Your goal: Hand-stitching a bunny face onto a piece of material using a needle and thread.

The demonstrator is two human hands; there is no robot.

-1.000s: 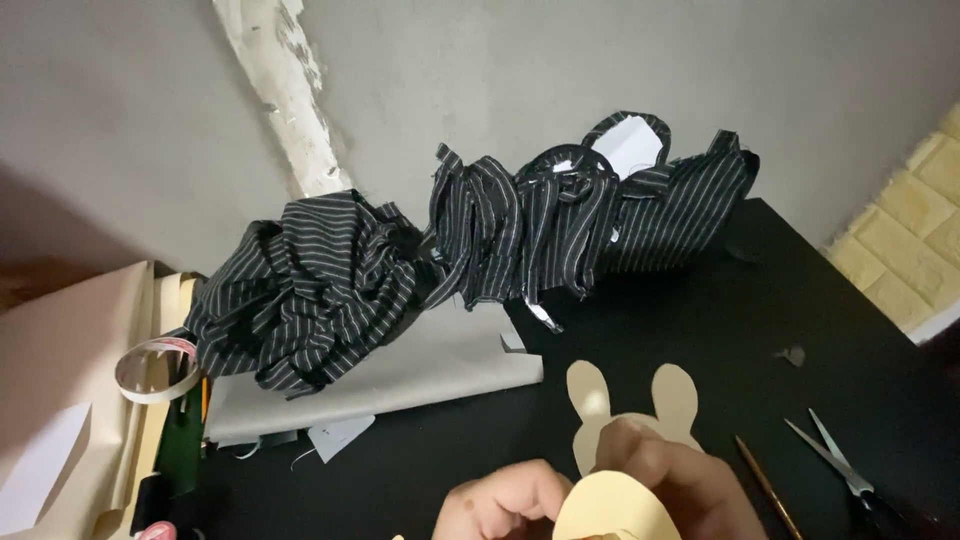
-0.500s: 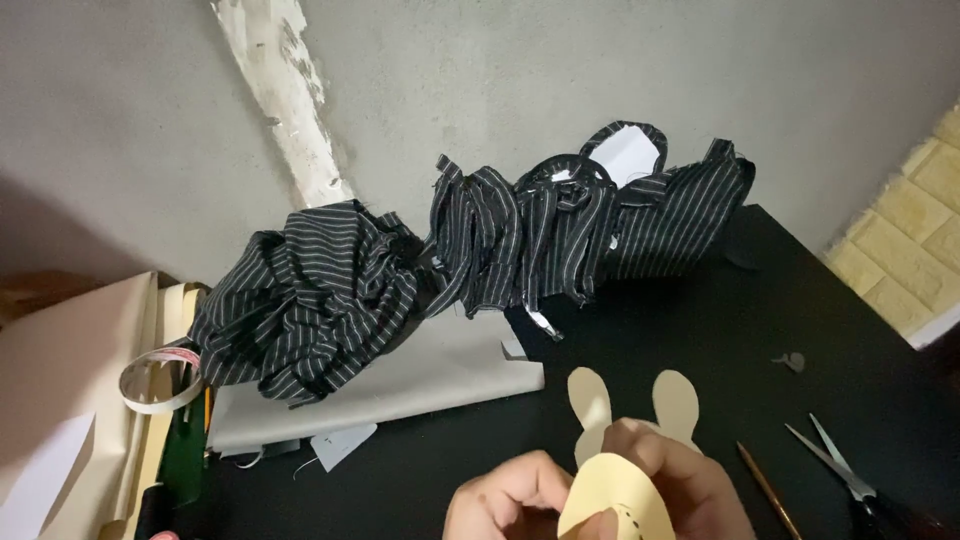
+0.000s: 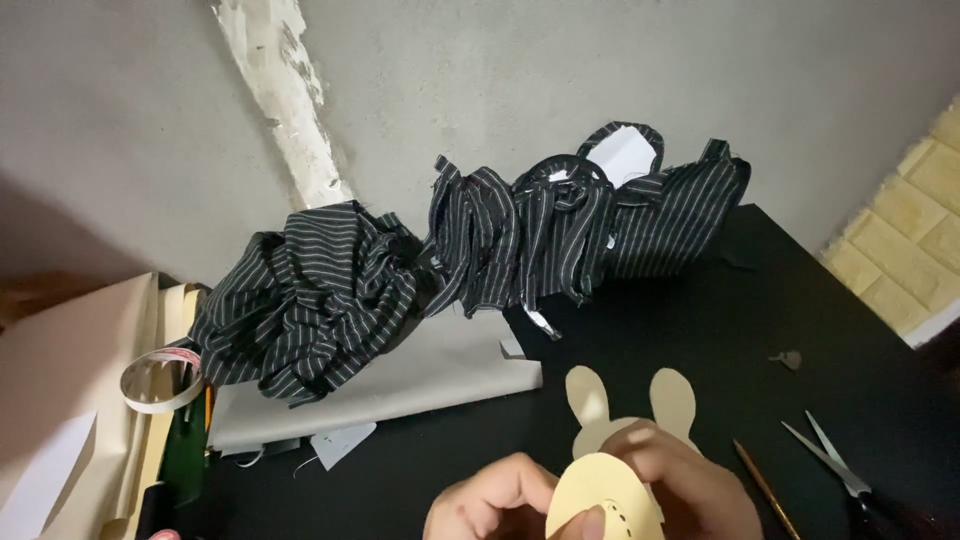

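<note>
At the bottom middle, my left hand (image 3: 490, 500) and my right hand (image 3: 690, 490) both grip a small round cream paper piece (image 3: 600, 495) with a dotted line on it. Just behind it, a tan paper cutout with two rabbit-like ears (image 3: 630, 405) sticks up from under my right hand; whether that hand also holds it I cannot tell. Both lie over the black table top (image 3: 700, 320).
A heap of black striped fabric (image 3: 450, 260) lies along the grey wall. Grey paper sheet (image 3: 400, 375) sits beneath it. A tape roll (image 3: 160, 380) and beige sheets (image 3: 70, 400) are at left. Scissors (image 3: 840, 470) and a thin brown stick (image 3: 765, 490) lie at right.
The round cream piece has been turned up a little between my fingers, so that its dotted line shows. The view has shifted slightly.
</note>
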